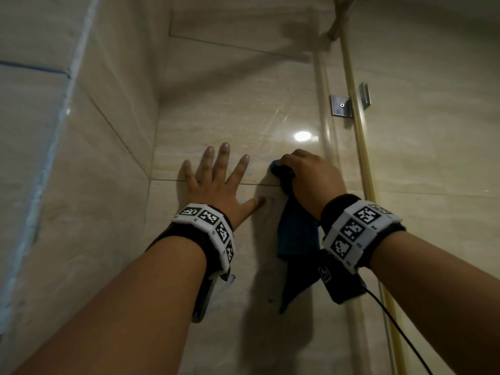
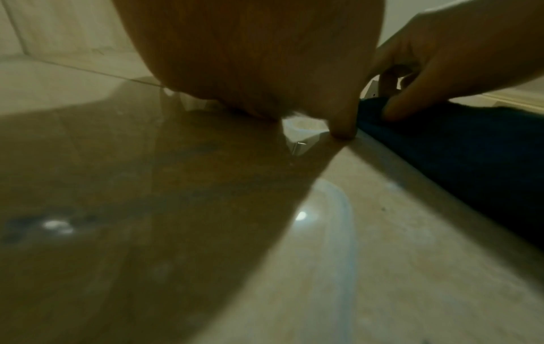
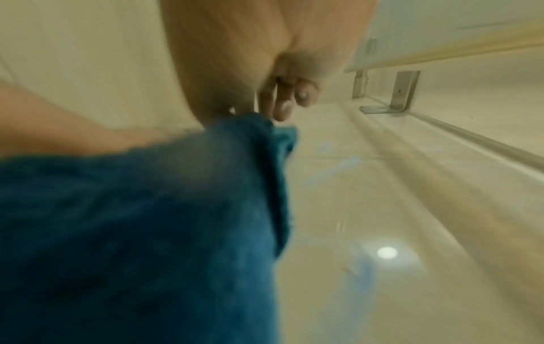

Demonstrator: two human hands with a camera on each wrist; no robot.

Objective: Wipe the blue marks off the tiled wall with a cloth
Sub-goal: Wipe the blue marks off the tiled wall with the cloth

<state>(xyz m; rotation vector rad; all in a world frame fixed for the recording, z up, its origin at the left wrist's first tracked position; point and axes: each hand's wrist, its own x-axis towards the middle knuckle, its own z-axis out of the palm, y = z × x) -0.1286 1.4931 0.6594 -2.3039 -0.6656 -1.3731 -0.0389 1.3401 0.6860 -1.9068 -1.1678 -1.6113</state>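
My left hand [image 1: 216, 185] lies flat on the wall [image 1: 243, 117], fingers straight and spread wide, the palm across the grout line between two tiles and the thumb pointing toward the cloth [image 1: 296, 231]. It holds nothing. From the left wrist view the thumb tip presses the glossy tile just beside the cloth's edge.

My right hand [image 1: 311, 180] is just beside the left, nearer the wall's right edge, with its fingers curled over a bunched top of the cloth and pressing it to the wall at the same grout line. The rest of the blue cloth hangs loose below the hand, down past my wrist band [image 1: 359, 234].

Faint blue marks [image 1: 250, 169] show on the tile between the two hands, near my left fingertips. In the right wrist view more pale blue streaks [image 3: 338, 165] lie on the tile beyond the cloth.

Along the wall's right edge runs a glass panel, fixed by a metal bracket [image 1: 341, 105] above my right hand.
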